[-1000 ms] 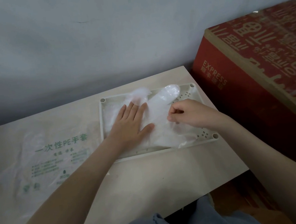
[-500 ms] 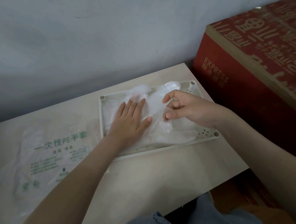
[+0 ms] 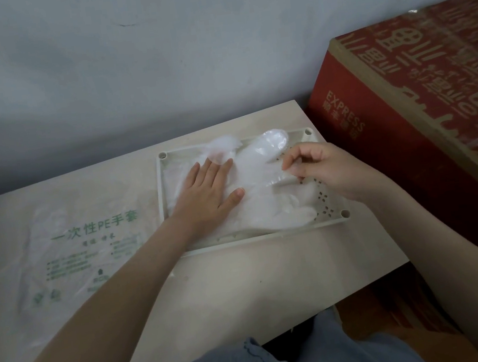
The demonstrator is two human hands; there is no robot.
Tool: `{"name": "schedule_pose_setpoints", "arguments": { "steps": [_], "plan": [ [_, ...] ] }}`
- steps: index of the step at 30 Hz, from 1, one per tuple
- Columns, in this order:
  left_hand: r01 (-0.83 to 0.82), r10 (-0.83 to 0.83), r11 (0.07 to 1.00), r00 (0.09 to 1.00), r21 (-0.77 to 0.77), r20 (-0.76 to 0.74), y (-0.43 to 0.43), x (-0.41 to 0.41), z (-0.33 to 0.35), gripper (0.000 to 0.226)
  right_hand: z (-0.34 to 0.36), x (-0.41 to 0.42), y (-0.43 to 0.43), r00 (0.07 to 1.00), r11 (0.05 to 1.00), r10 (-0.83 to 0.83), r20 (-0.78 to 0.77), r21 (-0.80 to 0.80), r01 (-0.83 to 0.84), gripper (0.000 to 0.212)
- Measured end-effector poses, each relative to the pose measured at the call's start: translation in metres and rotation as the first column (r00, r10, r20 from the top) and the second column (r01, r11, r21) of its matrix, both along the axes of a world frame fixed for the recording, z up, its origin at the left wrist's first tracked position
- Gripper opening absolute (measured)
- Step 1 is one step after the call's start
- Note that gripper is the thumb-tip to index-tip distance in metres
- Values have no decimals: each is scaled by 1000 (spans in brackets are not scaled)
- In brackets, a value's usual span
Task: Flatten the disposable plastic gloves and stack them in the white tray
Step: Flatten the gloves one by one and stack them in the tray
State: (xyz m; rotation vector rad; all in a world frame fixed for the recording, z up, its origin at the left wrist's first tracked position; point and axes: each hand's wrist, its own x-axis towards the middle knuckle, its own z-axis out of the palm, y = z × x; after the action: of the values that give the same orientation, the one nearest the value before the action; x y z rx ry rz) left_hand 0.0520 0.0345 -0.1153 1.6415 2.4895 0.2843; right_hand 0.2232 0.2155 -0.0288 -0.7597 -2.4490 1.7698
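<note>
A pale grey wall point(image 3: 156, 70) is filling the background beyond both hands, and a light wooden table point(image 3: 244, 277) is running beneath them. A big red carton point(image 3: 407, 128) is standing just outside the right hand, hard against the table's end. Out past the left forearm a clear packaging bag point(image 3: 87, 240) with green print is lying flat. Under the palms sits the white tray point(image 3: 162, 197), its far rim beyond the fingertips, and the disposable gloves point(image 3: 265, 204) are lying inside it as a cloudy layer. The top glove point(image 3: 273, 142) is puffing up ahead of the fingertips, over the far rim. Now the hands, working apart. The left hand point(image 3: 207, 194) is pressing down flat with fingers straight, pinning the pile. The right hand point(image 3: 321, 167) is curling, thumb and forefinger apparently pinching the top glove's film on its inner side. It looks like the flattening step is under way, with stacking well started. Next, I'd say, comes a steady outward pull against the left palm, then a smoothing sweep to push out trapped air. This film is slippery and may spring back.
</note>
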Motion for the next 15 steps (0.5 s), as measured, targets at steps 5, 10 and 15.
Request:
{"name": "schedule_pose_setpoints", "arguments": {
  "steps": [5,10,15],
  "plan": [
    [7,-7,1000,1000,-20,-12,1,-1,-1,96,-4,7,12,972,936,116,205,304,-176,31],
    [20,-20,999,1000,-31,20,1,0,2,96,0,5,5,967,903,114,226,384,-196,34],
    [41,-39,997,999,-65,33,2,-1,5,99,7,-2,-17,949,832,264,171,457,-314,21]
  ]
}}
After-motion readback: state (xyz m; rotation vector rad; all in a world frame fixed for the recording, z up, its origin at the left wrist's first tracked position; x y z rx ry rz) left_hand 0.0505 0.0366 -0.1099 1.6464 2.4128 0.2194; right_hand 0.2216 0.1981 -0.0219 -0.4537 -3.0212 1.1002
